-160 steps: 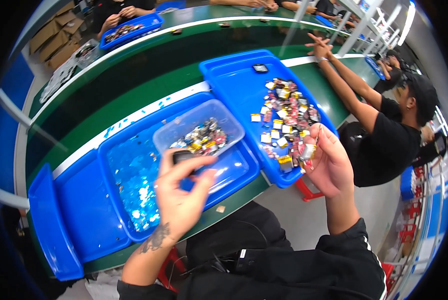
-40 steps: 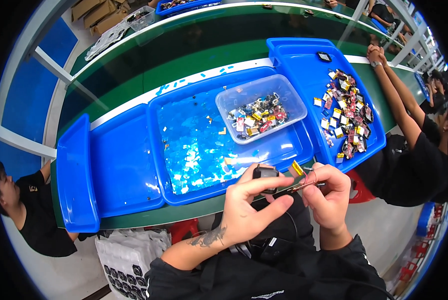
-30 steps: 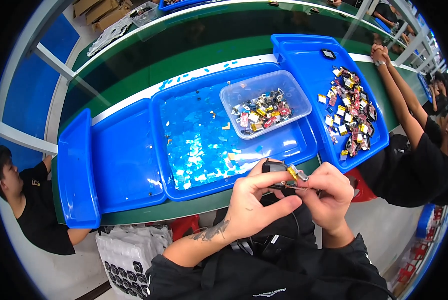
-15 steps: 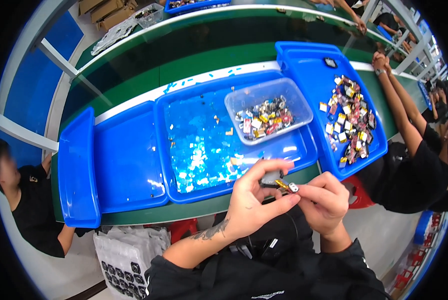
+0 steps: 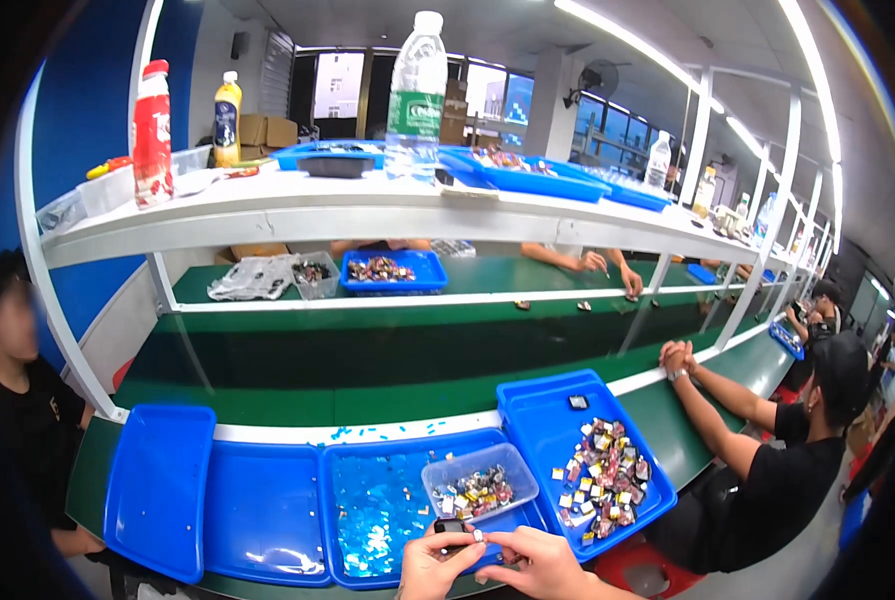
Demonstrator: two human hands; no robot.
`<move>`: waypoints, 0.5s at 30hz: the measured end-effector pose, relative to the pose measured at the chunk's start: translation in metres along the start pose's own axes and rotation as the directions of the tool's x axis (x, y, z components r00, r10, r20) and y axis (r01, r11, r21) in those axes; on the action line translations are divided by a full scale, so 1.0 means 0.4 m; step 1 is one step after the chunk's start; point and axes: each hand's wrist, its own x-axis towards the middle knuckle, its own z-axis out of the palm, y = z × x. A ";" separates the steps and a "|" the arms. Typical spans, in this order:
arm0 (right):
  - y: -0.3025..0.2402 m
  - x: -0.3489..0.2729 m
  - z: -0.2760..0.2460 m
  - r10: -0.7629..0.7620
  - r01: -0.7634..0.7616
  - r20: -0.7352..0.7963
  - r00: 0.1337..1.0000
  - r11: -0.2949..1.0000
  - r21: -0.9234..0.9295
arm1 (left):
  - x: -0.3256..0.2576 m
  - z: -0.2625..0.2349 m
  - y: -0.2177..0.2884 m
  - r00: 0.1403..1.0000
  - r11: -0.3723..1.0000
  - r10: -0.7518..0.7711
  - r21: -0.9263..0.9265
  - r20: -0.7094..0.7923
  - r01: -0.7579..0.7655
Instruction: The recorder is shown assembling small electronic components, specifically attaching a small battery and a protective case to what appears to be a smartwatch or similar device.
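My left hand is closed round a small black device with a dark square face, just over the near edge of the middle blue tray. Thumb and forefinger of my right hand pinch a small silver-white part right beside that device. Whether the two pieces are joined is too small to tell. Beyond my hands, a clear plastic box of mixed small electronic parts sits in the middle tray. Blue film scraps cover much of that tray's floor.
At right, another blue tray holds a pile of small battery-like parts and one black piece. Two more blue trays lie at left. A white shelf with bottles crosses above the green bench. People sit at both sides.
My view has tilted up, so the shelf and room now show and my hands sit lower in the picture. Both hands keep their hold on the small pieces.
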 end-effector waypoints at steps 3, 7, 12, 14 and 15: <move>-0.014 0.053 -0.078 0.127 -0.145 0.118 0.985 0.976 0.162 | 0.014 -0.002 0.039 0.994 0.988 0.091 0.127 -0.056 -0.083; -0.004 0.299 -0.261 -0.029 0.027 0.012 1.000 0.993 0.114 | 0.024 -0.071 0.043 0.886 0.849 0.435 0.399 -0.158 -0.346; -0.040 0.852 -0.764 -0.601 0.277 -0.392 0.696 0.729 -0.626 | 0.067 -0.070 0.057 0.923 0.899 0.367 0.297 -0.113 -0.321; -0.152 0.996 -0.627 -0.410 0.308 -0.605 0.682 0.912 -0.271 | 0.044 -0.091 0.061 0.946 0.948 0.253 0.247 -0.203 -0.200; -0.150 1.041 -0.626 -0.423 0.232 -0.465 0.778 0.881 -0.413 | 0.046 -0.102 0.061 0.961 0.979 0.185 0.121 -0.207 -0.162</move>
